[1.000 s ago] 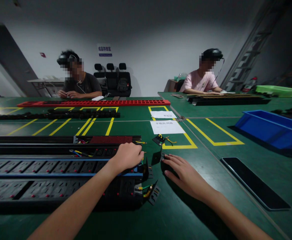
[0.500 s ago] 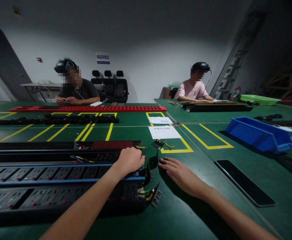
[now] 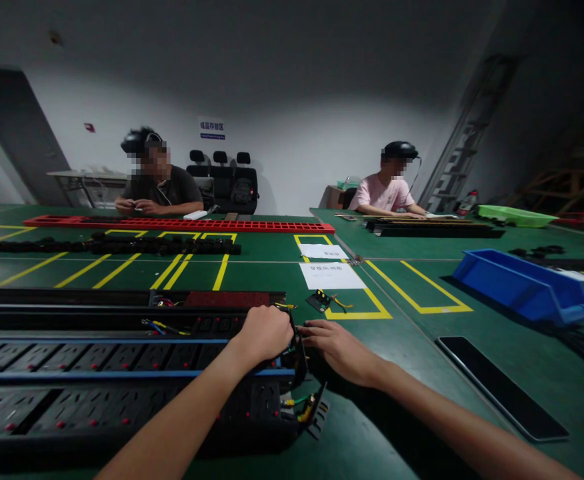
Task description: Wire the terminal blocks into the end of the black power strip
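Where the blue-edged socket strip point(image 3: 127, 357) ends at the right, a black end plate point(image 3: 301, 358) stands roughly upright just beside it, at the near middle of the scene. We have our right hand point(image 3: 345, 350) reaching in from the right, its fingers stretched out toward the left with the tips at the plate; we cannot tell whether they pinch it. Our left hand point(image 3: 267, 333) lies across the strip's right end, fingers curled downward, and we cannot see what, if anything, they grip.

Nearer to us lies a second socket strip point(image 3: 107, 403) with red dots along it; at its right end we see green and yellow wires and a tilted slotted plate point(image 3: 318, 419). On the far side of the blue-edged strip are more black strips, one bearing a dark red panel point(image 3: 227, 299), and just right of their ends a small black bracket point(image 3: 321, 301) with a yellow wire. Beyond it, two white sheets point(image 3: 329, 279) lie on the green table point(image 3: 272, 267). To our right rests a phone point(image 3: 502, 387), with a blue bin point(image 3: 522, 287) farther off. Along the left stretches a row of black parts point(image 3: 172, 247), a red rack point(image 3: 222, 225) behind it. Across from us sit a person in a dark shirt point(image 3: 182, 187), far left, and a person in a pink shirt point(image 3: 385, 193), far right.
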A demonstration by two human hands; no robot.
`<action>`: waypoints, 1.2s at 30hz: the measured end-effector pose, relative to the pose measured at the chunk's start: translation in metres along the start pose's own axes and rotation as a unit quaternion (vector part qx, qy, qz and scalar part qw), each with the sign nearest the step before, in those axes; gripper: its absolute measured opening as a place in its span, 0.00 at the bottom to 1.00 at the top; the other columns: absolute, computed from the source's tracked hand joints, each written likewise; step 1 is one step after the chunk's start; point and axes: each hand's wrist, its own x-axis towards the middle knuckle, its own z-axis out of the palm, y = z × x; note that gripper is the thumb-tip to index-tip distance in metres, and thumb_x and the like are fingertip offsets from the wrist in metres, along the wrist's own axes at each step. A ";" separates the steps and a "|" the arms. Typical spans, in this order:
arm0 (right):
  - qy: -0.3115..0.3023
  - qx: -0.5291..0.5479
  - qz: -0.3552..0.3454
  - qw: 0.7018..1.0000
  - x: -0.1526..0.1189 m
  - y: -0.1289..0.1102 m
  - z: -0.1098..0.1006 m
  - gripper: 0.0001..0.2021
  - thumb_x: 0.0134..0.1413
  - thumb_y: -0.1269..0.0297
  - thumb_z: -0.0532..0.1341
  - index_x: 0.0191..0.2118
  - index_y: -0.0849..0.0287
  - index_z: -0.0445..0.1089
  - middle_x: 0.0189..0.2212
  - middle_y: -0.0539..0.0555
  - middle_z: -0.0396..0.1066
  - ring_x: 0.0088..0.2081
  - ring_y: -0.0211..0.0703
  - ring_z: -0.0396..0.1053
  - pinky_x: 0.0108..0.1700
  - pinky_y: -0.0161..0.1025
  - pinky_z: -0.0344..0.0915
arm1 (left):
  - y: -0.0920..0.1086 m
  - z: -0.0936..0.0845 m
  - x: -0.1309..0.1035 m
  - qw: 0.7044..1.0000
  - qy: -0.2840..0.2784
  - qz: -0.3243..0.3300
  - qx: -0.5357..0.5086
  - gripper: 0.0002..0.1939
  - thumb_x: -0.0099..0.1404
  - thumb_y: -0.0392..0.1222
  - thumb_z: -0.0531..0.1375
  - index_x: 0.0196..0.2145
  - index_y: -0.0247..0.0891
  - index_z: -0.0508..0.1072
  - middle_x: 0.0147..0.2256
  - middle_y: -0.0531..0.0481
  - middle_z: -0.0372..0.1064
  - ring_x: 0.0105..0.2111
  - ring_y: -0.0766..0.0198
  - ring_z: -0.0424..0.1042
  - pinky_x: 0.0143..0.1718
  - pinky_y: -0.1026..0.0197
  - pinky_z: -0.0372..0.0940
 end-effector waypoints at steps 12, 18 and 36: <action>0.046 0.011 -0.030 0.998 0.002 0.012 0.017 0.23 0.66 0.78 0.54 0.59 0.52 0.75 0.59 0.56 0.74 0.60 0.55 0.67 0.59 0.56 0.67 | -0.005 -0.006 0.000 0.998 -0.037 0.042 0.018 0.18 0.71 0.38 0.49 0.39 0.34 0.79 0.40 0.35 0.80 0.39 0.43 0.81 0.39 0.46 0.74; 0.048 0.006 -0.032 0.998 0.001 0.014 0.017 0.20 0.69 0.75 0.55 0.59 0.53 0.75 0.59 0.58 0.74 0.60 0.54 0.67 0.59 0.55 0.66 | -0.010 -0.013 0.005 0.996 -0.073 0.045 0.000 0.16 0.71 0.37 0.50 0.38 0.36 0.78 0.41 0.39 0.79 0.42 0.47 0.79 0.42 0.47 0.73; 0.083 0.029 -0.034 0.996 0.000 0.015 0.019 0.23 0.59 0.79 0.59 0.58 0.58 0.73 0.57 0.59 0.75 0.59 0.51 0.69 0.60 0.51 0.67 | -0.013 -0.009 0.008 0.995 -0.083 0.050 0.013 0.16 0.71 0.38 0.50 0.38 0.37 0.78 0.41 0.39 0.79 0.42 0.47 0.79 0.43 0.48 0.72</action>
